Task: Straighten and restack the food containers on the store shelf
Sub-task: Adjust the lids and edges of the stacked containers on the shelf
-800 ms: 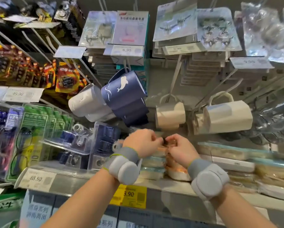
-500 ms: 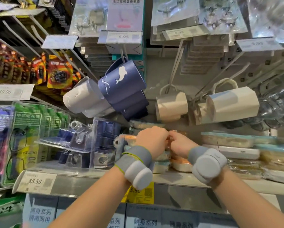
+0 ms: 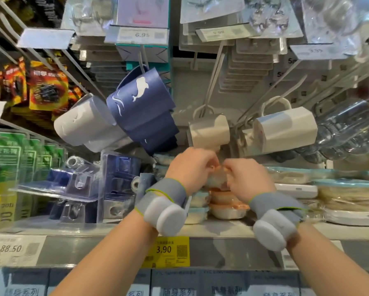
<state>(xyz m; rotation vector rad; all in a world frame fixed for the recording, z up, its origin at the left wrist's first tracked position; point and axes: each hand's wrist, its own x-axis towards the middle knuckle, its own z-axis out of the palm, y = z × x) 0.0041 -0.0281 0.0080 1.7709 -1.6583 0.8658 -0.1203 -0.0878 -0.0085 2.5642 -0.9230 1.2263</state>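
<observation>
Left grip and right grip both curl round the top container, which is blurred, just above the orange-lidded stack on the shelf. The stack lies directly below both grips, equally near each; the container probably needs lowering straight down, squared to it

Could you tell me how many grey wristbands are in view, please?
2. The left wristband sits above the yellow price tag; the right wristband is in front of the shelf edge. The left hand and right hand grip the top food container. None appears hidden.
</observation>
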